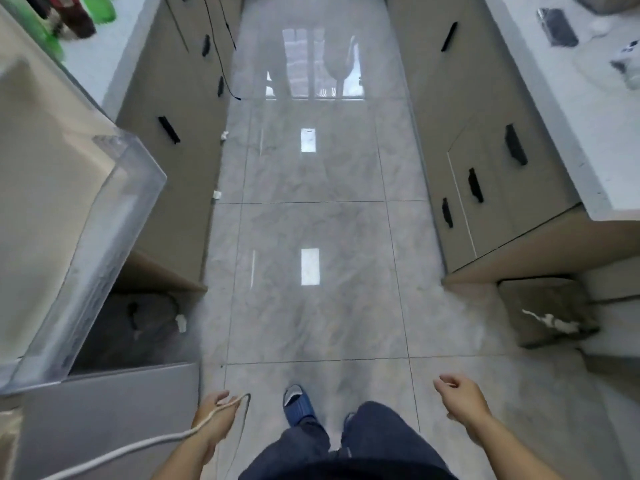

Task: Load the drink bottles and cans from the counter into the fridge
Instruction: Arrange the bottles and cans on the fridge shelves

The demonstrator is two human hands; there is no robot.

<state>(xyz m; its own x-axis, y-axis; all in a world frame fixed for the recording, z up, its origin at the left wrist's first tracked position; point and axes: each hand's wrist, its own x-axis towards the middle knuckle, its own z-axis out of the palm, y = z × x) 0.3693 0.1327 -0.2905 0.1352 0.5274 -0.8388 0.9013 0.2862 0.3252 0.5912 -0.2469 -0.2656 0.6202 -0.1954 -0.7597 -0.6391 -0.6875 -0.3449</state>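
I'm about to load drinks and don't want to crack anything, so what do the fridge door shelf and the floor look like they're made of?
The door shelf looks like clear hard plastic: you can see through its walls, and its edges are thick and glossy. The floor looks like polished marble-patterned tile, ceramic or stone: grout lines divide it, and it mirrors the window and lights.

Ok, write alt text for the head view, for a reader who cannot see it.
A person stands on a glossy tiled kitchen floor, both hands low and holding no drink: left hand with a white cord across it, right hand loosely open. Green and dark bottles sit on the counter far left, behind an open fridge door's clear shelf.
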